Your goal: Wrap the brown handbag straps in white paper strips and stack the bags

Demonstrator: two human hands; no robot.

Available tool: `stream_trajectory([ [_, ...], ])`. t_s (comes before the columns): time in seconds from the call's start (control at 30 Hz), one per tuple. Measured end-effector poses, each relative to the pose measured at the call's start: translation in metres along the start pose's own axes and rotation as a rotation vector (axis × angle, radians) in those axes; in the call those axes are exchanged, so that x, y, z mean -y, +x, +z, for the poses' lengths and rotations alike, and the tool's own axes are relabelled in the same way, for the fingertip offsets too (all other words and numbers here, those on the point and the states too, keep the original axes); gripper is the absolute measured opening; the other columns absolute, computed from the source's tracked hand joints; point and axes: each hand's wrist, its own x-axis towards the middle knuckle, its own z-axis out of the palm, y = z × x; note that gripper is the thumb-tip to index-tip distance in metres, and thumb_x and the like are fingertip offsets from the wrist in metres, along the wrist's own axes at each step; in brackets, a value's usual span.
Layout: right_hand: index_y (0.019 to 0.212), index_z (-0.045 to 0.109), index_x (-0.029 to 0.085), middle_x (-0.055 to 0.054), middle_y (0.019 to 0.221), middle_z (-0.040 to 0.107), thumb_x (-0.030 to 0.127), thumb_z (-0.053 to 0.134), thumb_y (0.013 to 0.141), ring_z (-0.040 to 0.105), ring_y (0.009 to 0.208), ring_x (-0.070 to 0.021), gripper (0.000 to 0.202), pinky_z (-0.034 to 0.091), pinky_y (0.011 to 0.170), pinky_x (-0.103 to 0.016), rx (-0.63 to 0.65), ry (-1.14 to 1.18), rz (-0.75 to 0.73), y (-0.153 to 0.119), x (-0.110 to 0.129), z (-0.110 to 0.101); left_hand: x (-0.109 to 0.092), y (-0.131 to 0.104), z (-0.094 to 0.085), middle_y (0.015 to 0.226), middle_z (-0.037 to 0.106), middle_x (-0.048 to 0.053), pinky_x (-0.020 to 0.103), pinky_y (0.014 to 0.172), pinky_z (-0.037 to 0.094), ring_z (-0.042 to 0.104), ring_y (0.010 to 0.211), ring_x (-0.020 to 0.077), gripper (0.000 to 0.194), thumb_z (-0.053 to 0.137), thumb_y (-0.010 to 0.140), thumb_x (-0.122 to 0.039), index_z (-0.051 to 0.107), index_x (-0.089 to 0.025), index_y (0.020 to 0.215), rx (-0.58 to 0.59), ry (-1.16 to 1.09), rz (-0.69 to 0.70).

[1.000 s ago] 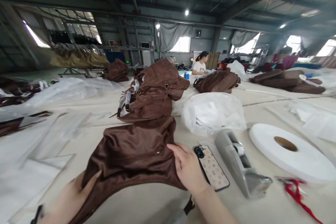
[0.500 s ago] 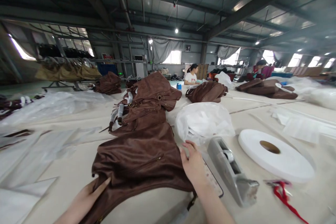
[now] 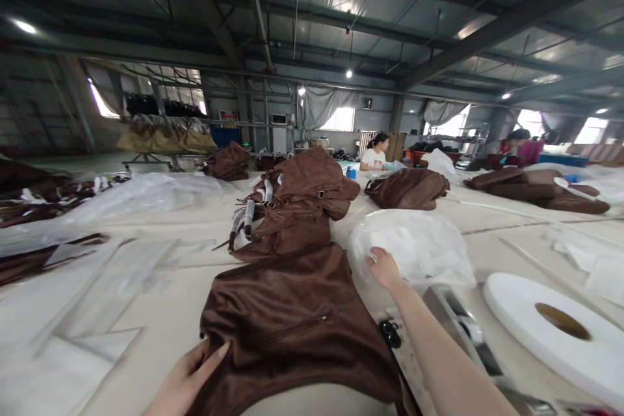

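Observation:
A dark brown leather bag [image 3: 287, 318] with a small zip lies on the table in front of me. My left hand [image 3: 197, 367] grips its left edge, thumb on top and the other fingers partly hidden beneath. Past the bag's right side, my right hand [image 3: 386, 268] is at the near left edge of a clear plastic bag [image 3: 419, 240] with white contents. The fingers of that hand are curled together on the plastic. A phone [image 3: 390, 333] lies partly under my right forearm.
More brown bags [image 3: 312, 182] are heaped behind. A grey tape dispenser [image 3: 463, 325] and a large white tape roll [image 3: 560, 318] stand at right. Clear plastic sheets [image 3: 112, 292] cover the left side. Two people sit farther back, one a person in a white shirt [image 3: 374, 157].
My right hand has left the brown bag's right edge and reached forward to the plastic bag. My left hand keeps its hold. The view has turned slightly left.

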Motion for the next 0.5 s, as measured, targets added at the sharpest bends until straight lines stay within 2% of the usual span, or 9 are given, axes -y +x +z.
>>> stream_trajectory([
  [0.1, 0.117, 0.060, 0.006, -0.018, 0.123, 0.059, 0.026, 0.047, 0.086, 0.050, 0.117, -0.0295, 0.039, 0.035, 0.101, -0.039, -0.060, -0.037, 0.026, -0.017, 0.016, -0.009, -0.004, -0.001, 0.000, 0.098, 0.071, 0.005, 0.036, 0.090, 0.051, 0.062, 0.102, 0.0296, 0.048, 0.055, 0.077, -0.061, 0.064, -0.018, 0.096, 0.015, 0.020, 0.011],
  [0.17, 0.122, 0.056, 0.007, -0.018, 0.127, 0.055, 0.029, 0.045, 0.088, 0.046, 0.120, -0.0326, 0.042, 0.034, 0.103, -0.046, -0.147, -0.028, -0.016, -0.045, 0.039, -0.021, -0.006, 0.000, 0.000, 0.096, 0.070, 0.006, 0.035, 0.087, 0.052, 0.063, 0.099, 0.0288, 0.048, 0.054, 0.078, -0.061, 0.063, -0.017, 0.095, 0.034, 0.028, 0.011],
  [0.23, 0.123, 0.054, 0.010, -0.017, 0.127, 0.055, 0.032, 0.045, 0.090, 0.049, 0.117, -0.0309, 0.041, 0.038, 0.101, -0.048, -0.256, 0.077, -0.195, -0.086, 0.073, -0.035, -0.007, -0.001, 0.000, 0.091, 0.070, 0.006, 0.034, 0.082, 0.053, 0.065, 0.092, 0.0272, 0.047, 0.052, 0.078, -0.061, 0.062, -0.017, 0.091, 0.016, 0.084, 0.002],
  [0.27, 0.126, 0.051, 0.011, -0.017, 0.129, 0.054, 0.032, 0.043, 0.091, 0.052, 0.114, -0.0276, 0.042, 0.042, 0.099, -0.044, -0.255, 0.167, -0.318, -0.110, 0.092, -0.041, -0.008, -0.003, 0.000, 0.088, 0.070, 0.006, 0.033, 0.078, 0.053, 0.065, 0.087, 0.0264, 0.047, 0.053, 0.077, -0.062, 0.061, -0.017, 0.087, -0.030, 0.146, -0.002],
  [0.33, 0.134, 0.042, 0.011, -0.018, 0.135, 0.049, 0.027, 0.041, 0.093, 0.063, 0.097, -0.0198, 0.044, 0.051, 0.089, -0.033, -0.085, 0.295, -0.559, -0.160, 0.127, -0.046, -0.011, -0.008, -0.002, 0.083, 0.069, 0.006, 0.031, 0.071, 0.053, 0.065, 0.078, 0.0244, 0.046, 0.059, 0.072, -0.062, 0.060, -0.017, 0.085, -0.196, 0.310, 0.017],
  [0.4, 0.133, 0.044, 0.011, -0.017, 0.130, 0.055, 0.028, 0.042, 0.092, 0.067, 0.085, -0.0188, 0.045, 0.055, 0.076, -0.028, 0.043, 0.343, -0.793, -0.209, 0.155, -0.040, -0.017, -0.017, -0.005, 0.087, 0.068, 0.006, 0.029, 0.067, 0.052, 0.065, 0.076, 0.0218, 0.047, 0.064, 0.069, -0.058, 0.058, -0.018, 0.092, -0.375, 0.442, 0.091],
  [0.47, 0.121, 0.055, 0.013, -0.012, 0.107, 0.069, 0.030, 0.042, 0.090, 0.069, 0.071, -0.0180, 0.037, 0.056, 0.063, -0.024, 0.052, 0.474, -0.923, -0.251, 0.174, -0.021, -0.026, -0.027, -0.009, 0.089, 0.068, 0.006, 0.026, 0.066, 0.050, 0.064, 0.076, 0.0184, 0.043, 0.059, 0.076, -0.055, 0.058, -0.018, 0.098, -0.463, 0.486, 0.171],
  [0.5, 0.113, 0.059, 0.017, -0.008, 0.093, 0.073, 0.029, 0.042, 0.090, 0.069, 0.065, -0.0173, 0.031, 0.056, 0.059, -0.022, 0.031, 0.556, -0.913, -0.270, 0.180, -0.010, -0.031, -0.032, -0.012, 0.085, 0.068, 0.005, 0.025, 0.064, 0.049, 0.063, 0.072, 0.0165, 0.039, 0.054, 0.080, -0.053, 0.059, -0.018, 0.095, -0.465, 0.486, 0.187],
])
